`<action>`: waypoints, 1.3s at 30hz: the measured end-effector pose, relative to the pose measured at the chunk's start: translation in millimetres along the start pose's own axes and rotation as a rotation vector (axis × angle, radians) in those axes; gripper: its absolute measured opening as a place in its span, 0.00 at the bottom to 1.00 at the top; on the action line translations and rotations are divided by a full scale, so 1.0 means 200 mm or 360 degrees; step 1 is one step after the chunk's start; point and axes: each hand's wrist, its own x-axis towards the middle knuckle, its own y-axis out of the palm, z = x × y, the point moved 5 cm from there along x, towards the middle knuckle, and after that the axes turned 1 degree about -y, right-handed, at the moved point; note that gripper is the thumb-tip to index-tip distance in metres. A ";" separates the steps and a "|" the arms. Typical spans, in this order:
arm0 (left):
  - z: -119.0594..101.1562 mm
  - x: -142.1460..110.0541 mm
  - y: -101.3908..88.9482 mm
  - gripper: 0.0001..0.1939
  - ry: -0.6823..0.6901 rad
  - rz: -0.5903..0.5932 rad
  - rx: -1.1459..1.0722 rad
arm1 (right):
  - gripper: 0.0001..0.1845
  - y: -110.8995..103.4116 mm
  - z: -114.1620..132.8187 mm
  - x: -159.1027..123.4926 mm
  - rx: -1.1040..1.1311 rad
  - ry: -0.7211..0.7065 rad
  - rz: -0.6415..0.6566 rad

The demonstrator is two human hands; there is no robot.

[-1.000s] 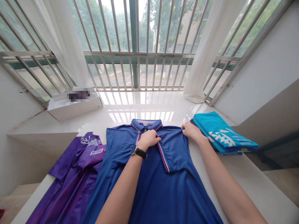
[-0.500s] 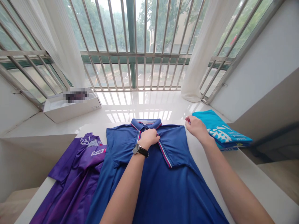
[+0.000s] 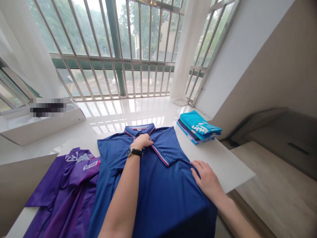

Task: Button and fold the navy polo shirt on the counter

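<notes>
A blue polo shirt (image 3: 158, 191) lies spread on the white table, collar toward the window. Its right-hand sleeve is folded inward over the chest, with the striped cuff slanting across the front. My left hand (image 3: 141, 141), with a watch (image 3: 133, 151) on its wrist, is closed on the tip of that sleeve just below the collar. At the shirt's right side edge rests my right hand (image 3: 205, 178), its fingers stretched out and the thumb apart, touching the fabric. Whether any cloth is under its fingertips is hard to see.
A purple jersey (image 3: 66, 185) lies left of the polo shirt, partly under it. Folded shirts (image 3: 199, 125) are stacked at the back right, a bright blue one on top. A white box (image 3: 42, 122) stands on the sill (image 3: 109, 115) below the barred window.
My right hand has come down from beside the folded stack to the shirt's right side edge. My left hand keeps its grip on the sleeve. The view has turned to the right.
</notes>
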 end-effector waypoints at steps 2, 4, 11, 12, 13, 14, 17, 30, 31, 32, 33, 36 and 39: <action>0.00 0.01 0.00 0.10 0.0017 -0.0026 0.0010 | 0.16 -0.01 -0.02 -0.01 0.0017 0.0074 -0.0028; 0.00 0.01 -0.01 0.11 0.0038 -0.0058 0.0026 | 0.16 -0.02 -0.02 -0.01 0.0046 0.0126 -0.0054; -0.01 0.01 -0.12 0.18 0.0120 -0.0289 0.0153 | 0.25 -0.11 0.07 0.01 0.0096 0.0221 -0.0098; 0.00 0.01 -0.13 0.20 0.0084 -0.0315 0.0194 | 0.27 -0.13 0.11 0.05 0.0122 0.0203 -0.0121; 0.00 0.01 -0.12 0.24 0.0042 -0.0314 0.0232 | 0.27 -0.14 0.16 0.10 0.0156 0.0149 -0.0132; 0.01 0.01 -0.10 0.28 -0.0009 -0.0283 0.0260 | 0.27 -0.14 0.22 0.16 0.0204 0.0072 -0.0125; 0.02 0.01 0.01 0.36 -0.0146 -0.0152 0.0282 | 0.24 -0.06 0.38 0.40 0.0306 -0.0136 0.0010; -0.11 0.21 0.14 0.39 -0.0340 -0.0361 0.0176 | 0.37 0.34 0.13 0.81 0.0120 -0.0058 0.0484; -0.13 0.22 0.12 0.39 -0.0341 -0.0341 0.0126 | 0.37 0.34 0.12 0.83 0.0102 -0.0065 0.0486; -0.14 0.23 0.09 0.39 -0.0321 -0.0328 0.0073 | 0.37 0.34 0.10 0.84 0.0088 -0.0072 0.0486; -0.14 0.23 0.06 0.39 -0.0285 -0.0322 0.0020 | 0.37 0.35 0.10 0.85 0.0078 -0.0080 0.0488; -0.10 0.14 -0.05 0.35 -0.0175 -0.0432 -0.0034 | 0.37 0.36 0.09 0.86 0.0052 -0.0086 0.0487; -0.01 -0.06 -0.09 0.34 -0.0181 -0.0623 0.0117 | 0.37 0.38 0.09 0.86 0.0051 -0.0075 0.0473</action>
